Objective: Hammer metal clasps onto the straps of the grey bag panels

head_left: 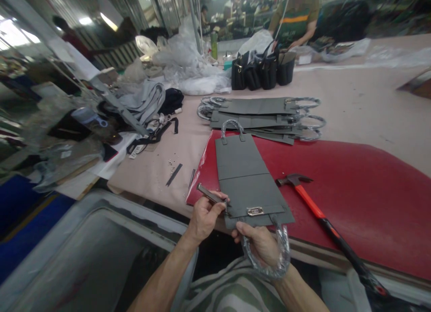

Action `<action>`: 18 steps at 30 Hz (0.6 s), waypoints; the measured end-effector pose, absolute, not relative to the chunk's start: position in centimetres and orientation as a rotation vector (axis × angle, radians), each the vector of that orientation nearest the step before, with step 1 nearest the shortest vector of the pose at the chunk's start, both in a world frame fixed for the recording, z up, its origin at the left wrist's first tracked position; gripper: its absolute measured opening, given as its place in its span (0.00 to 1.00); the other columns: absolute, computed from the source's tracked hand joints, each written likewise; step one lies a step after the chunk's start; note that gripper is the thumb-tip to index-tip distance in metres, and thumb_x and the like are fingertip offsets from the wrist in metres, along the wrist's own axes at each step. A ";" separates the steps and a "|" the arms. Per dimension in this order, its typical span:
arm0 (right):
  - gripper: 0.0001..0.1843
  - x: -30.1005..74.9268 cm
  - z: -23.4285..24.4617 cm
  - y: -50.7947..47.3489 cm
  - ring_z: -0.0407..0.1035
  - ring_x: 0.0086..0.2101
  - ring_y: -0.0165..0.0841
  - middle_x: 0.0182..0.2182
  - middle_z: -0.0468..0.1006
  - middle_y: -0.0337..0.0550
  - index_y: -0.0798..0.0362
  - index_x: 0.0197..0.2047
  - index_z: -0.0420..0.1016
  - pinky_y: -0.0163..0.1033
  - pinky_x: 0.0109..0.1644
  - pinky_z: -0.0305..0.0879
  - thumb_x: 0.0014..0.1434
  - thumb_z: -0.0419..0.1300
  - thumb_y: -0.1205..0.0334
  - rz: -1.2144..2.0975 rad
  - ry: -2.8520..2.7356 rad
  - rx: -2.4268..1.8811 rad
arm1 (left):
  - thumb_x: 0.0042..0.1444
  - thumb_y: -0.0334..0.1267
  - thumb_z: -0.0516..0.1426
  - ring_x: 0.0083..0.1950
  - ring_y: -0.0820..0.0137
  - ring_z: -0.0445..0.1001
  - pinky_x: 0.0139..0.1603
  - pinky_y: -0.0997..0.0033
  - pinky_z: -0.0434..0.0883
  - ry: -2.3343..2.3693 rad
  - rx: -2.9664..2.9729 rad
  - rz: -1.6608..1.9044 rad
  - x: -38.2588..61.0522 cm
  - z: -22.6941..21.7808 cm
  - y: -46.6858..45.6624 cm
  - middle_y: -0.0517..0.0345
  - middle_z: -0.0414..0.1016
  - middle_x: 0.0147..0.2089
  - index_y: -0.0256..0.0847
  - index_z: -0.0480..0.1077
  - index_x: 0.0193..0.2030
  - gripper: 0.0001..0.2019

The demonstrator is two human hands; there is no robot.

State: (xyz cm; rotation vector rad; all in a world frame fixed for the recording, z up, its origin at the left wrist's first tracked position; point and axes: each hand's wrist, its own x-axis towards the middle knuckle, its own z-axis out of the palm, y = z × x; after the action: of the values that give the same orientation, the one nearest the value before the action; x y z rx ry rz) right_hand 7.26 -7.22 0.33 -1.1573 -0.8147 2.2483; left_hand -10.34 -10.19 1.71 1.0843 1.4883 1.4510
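Observation:
A flat grey bag panel point(245, 179) with a metal nameplate point(255, 211) lies on a red mat point(353, 191) at the table's near edge. My left hand point(205, 215) is closed on a thin dark metal tool point(210, 194) whose tip rests at the panel's near left edge. My right hand point(261, 244) grips the panel's near edge, with the plastic-wrapped handle point(283, 253) looped around the hand. A second wrapped handle point(231, 125) sits at the panel's far end.
A hammer with an orange and black handle point(316, 211) lies on the mat right of the panel. Several similar grey panels point(262, 114) are stacked farther back, with black bags point(262, 72) behind. Clutter fills the left side. Another person point(296, 20) works across the table.

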 end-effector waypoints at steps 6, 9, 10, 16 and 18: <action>0.22 7.8 0.3 -7.4 0.71 0.32 0.36 0.26 0.79 0.49 0.55 0.21 0.81 0.41 0.43 0.65 0.42 0.73 0.43 2.204 -0.983 -1.130 | 0.60 0.43 0.62 0.49 0.61 0.80 0.52 0.63 0.76 1.422 1.066 1.509 -10.5 2.5 -10.7 0.48 0.78 0.48 0.39 0.72 0.43 0.10; 0.19 7.8 0.0 -7.5 0.71 0.34 0.38 0.28 0.80 0.47 0.54 0.23 0.82 0.43 0.46 0.66 0.44 0.72 0.44 2.145 -1.046 -1.098 | 0.61 0.43 0.61 0.49 0.61 0.80 0.52 0.62 0.76 1.406 1.059 1.528 -10.6 3.2 -11.1 0.48 0.78 0.47 0.38 0.71 0.43 0.11; 0.18 7.7 -0.2 -7.5 0.71 0.34 0.39 0.28 0.80 0.47 0.53 0.24 0.83 0.44 0.46 0.66 0.45 0.72 0.45 2.128 -1.054 -1.087 | 0.61 0.43 0.61 0.48 0.60 0.80 0.52 0.62 0.76 1.406 1.058 1.528 -10.6 3.4 -11.2 0.48 0.78 0.47 0.38 0.71 0.43 0.11; 0.16 7.3 -0.1 -7.5 0.72 0.35 0.40 0.29 0.80 0.45 0.50 0.24 0.83 0.44 0.47 0.66 0.44 0.72 0.46 2.151 -1.038 -0.994 | 0.61 0.43 0.62 0.48 0.60 0.80 0.52 0.62 0.76 1.397 1.043 1.569 -10.4 4.3 -11.7 0.49 0.79 0.46 0.38 0.72 0.41 0.10; 0.16 7.3 0.0 -7.5 0.72 0.36 0.41 0.30 0.80 0.46 0.50 0.24 0.83 0.45 0.49 0.66 0.46 0.71 0.45 2.147 -1.058 -0.992 | 0.61 0.43 0.61 0.48 0.60 0.80 0.52 0.62 0.76 1.379 1.066 1.582 -10.4 4.2 -11.9 0.49 0.79 0.46 0.38 0.72 0.41 0.10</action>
State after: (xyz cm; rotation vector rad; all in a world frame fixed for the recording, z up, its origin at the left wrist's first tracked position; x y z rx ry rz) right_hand 7.33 -7.46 -0.03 -0.9916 -1.0579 2.1469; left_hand -10.38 -11.87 4.18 1.0655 1.3787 1.5818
